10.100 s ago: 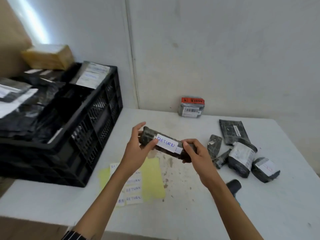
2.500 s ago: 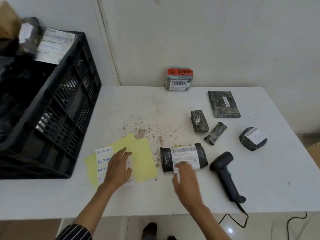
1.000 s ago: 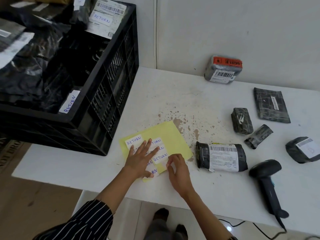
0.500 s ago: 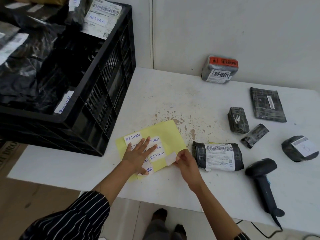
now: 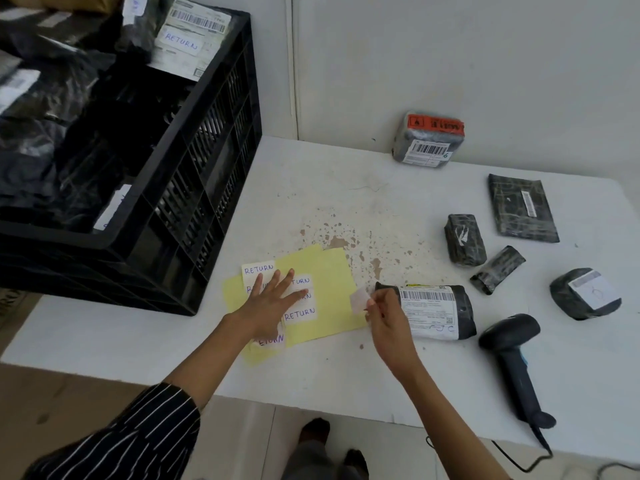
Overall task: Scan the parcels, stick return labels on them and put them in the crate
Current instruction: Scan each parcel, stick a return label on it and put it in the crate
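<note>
A yellow sheet (image 5: 329, 278) with several white RETURN stickers lies near the table's front edge. My left hand (image 5: 266, 303) presses flat on it with fingers spread. My right hand (image 5: 384, 317) pinches one peeled white label (image 5: 360, 299) just off the sheet's right side. Right beside that hand lies a black rolled parcel (image 5: 436, 311) with a white barcode label facing up. The black crate (image 5: 194, 174) stands at the left, holding several black parcels, some marked RETURN.
A black handheld scanner (image 5: 512, 355) lies at the right front, its cable hanging over the white table (image 5: 311, 188) edge. Several more black parcels lie at the right (image 5: 464, 239) (image 5: 585, 292), and a grey one with an orange label (image 5: 429, 140) stands by the wall.
My right hand has peeled a label off the yellow sheet and lifted it to the right, toward the rolled parcel. My left hand stays pressed on the sheet.
</note>
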Action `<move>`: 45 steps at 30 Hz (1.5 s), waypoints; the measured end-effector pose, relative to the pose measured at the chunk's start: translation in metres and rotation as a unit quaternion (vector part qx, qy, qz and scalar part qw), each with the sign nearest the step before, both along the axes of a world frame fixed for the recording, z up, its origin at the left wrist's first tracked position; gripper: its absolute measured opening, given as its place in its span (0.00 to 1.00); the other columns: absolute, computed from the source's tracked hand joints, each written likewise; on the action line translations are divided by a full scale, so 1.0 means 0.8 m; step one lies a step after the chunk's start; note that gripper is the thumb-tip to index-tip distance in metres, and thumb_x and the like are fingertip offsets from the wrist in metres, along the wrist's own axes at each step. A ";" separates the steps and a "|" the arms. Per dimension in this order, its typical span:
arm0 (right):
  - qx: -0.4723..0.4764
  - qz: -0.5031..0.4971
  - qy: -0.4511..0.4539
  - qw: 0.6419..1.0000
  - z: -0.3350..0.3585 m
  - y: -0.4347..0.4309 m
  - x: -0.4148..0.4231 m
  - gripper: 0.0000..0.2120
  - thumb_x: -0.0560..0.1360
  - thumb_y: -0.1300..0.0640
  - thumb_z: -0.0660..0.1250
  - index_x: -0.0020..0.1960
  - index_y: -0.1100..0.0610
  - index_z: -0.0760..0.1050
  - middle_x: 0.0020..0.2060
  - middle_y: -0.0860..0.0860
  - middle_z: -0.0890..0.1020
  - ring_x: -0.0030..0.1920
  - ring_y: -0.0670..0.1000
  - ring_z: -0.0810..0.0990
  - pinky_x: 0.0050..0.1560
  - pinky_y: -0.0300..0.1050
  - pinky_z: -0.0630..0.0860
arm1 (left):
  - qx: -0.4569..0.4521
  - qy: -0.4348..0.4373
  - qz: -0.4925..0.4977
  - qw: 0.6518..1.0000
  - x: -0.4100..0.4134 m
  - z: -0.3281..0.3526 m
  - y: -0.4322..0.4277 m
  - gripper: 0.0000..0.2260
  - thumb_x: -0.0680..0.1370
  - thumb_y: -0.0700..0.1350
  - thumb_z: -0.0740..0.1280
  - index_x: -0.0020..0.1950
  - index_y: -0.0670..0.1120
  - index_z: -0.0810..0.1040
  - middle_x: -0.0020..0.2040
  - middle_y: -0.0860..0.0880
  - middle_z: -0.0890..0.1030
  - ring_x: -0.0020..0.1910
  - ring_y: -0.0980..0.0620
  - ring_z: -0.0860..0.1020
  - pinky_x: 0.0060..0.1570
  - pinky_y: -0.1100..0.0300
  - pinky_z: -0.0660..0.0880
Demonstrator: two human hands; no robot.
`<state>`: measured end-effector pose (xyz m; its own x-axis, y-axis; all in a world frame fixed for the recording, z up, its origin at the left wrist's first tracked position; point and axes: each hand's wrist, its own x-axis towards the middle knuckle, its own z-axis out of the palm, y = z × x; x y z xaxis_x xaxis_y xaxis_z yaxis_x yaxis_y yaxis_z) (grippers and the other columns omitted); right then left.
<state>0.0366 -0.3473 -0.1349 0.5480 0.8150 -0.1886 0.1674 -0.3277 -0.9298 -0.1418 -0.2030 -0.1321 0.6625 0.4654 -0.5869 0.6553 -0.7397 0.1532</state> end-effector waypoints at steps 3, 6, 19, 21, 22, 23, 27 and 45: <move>0.010 0.017 -0.178 0.984 0.001 -0.004 -0.013 0.04 0.80 0.62 0.58 0.47 0.57 0.69 0.41 0.50 0.71 0.39 0.46 0.68 0.38 0.32 0.64 | -0.056 -0.185 0.147 0.970 0.022 0.017 -0.028 0.19 0.79 0.45 0.63 0.70 0.49 0.68 0.76 0.43 0.55 0.76 0.46 0.54 0.72 0.56 0.51; 0.017 0.039 -0.271 0.962 -0.004 -0.008 -0.027 0.08 0.78 0.57 0.57 0.47 0.60 0.73 0.47 0.52 0.72 0.47 0.46 0.69 0.48 0.36 0.66 | -0.234 -0.328 0.368 0.838 0.060 0.037 -0.072 0.13 0.78 0.53 0.63 0.52 0.45 0.80 0.54 0.48 0.80 0.56 0.52 0.78 0.55 0.59 0.73; -0.016 -0.037 -0.149 0.988 0.010 -0.058 0.008 0.12 0.76 0.55 0.67 0.56 0.53 0.67 0.47 0.47 0.74 0.46 0.43 0.75 0.46 0.31 0.70 | -0.310 -0.386 0.518 0.697 0.124 0.033 -0.128 0.06 0.78 0.33 0.63 0.46 0.41 0.79 0.45 0.44 0.83 0.39 0.50 0.81 0.41 0.58 0.80; -0.016 -0.115 -0.064 0.991 0.013 -0.058 0.017 0.14 0.76 0.58 0.67 0.57 0.53 0.65 0.45 0.47 0.76 0.43 0.44 0.76 0.41 0.28 0.70 | -0.321 -0.390 0.499 0.704 0.133 0.034 -0.133 0.08 0.78 0.33 0.63 0.45 0.43 0.78 0.46 0.44 0.83 0.40 0.51 0.81 0.35 0.63 0.77; -0.013 -0.133 -0.050 0.990 0.012 -0.059 0.023 0.11 0.76 0.59 0.67 0.54 0.54 0.67 0.43 0.48 0.77 0.41 0.46 0.76 0.39 0.28 0.70 | -0.324 -0.392 0.488 0.709 0.139 0.034 -0.135 0.08 0.78 0.33 0.63 0.45 0.44 0.78 0.46 0.44 0.83 0.40 0.52 0.81 0.34 0.66 0.75; -0.013 -0.138 -0.050 0.989 0.011 -0.061 0.029 0.07 0.76 0.60 0.66 0.50 0.55 0.69 0.41 0.49 0.78 0.39 0.47 0.76 0.38 0.29 0.69 | -0.325 -0.393 0.476 0.716 0.144 0.036 -0.138 0.08 0.78 0.33 0.63 0.45 0.43 0.78 0.46 0.44 0.83 0.39 0.52 0.81 0.33 0.69 0.74; -0.018 -0.140 -0.100 0.985 0.000 -0.069 0.058 0.07 0.77 0.64 0.64 0.41 0.56 0.71 0.39 0.52 0.77 0.37 0.44 0.73 0.39 0.31 0.68 | -0.300 -0.402 0.471 0.726 0.171 0.028 -0.147 0.08 0.77 0.33 0.64 0.49 0.42 0.80 0.42 0.46 0.82 0.35 0.55 0.82 0.39 0.64 0.79; -0.057 -0.105 -0.370 0.921 -0.059 -0.057 0.123 0.04 0.75 0.59 0.63 0.46 0.57 0.68 0.47 0.51 0.70 0.42 0.48 0.66 0.45 0.40 0.61 | 0.092 -0.380 0.262 0.882 0.237 -0.036 -0.159 0.07 0.70 0.39 0.72 0.45 0.42 0.75 0.41 0.45 0.76 0.41 0.46 0.75 0.35 0.53 0.75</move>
<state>0.1347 -0.3931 -0.1823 0.7046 0.6739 0.2223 0.6632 -0.5138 -0.5443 0.0479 -0.3301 -0.1609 0.4970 0.8663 0.0508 0.6754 -0.4229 0.6041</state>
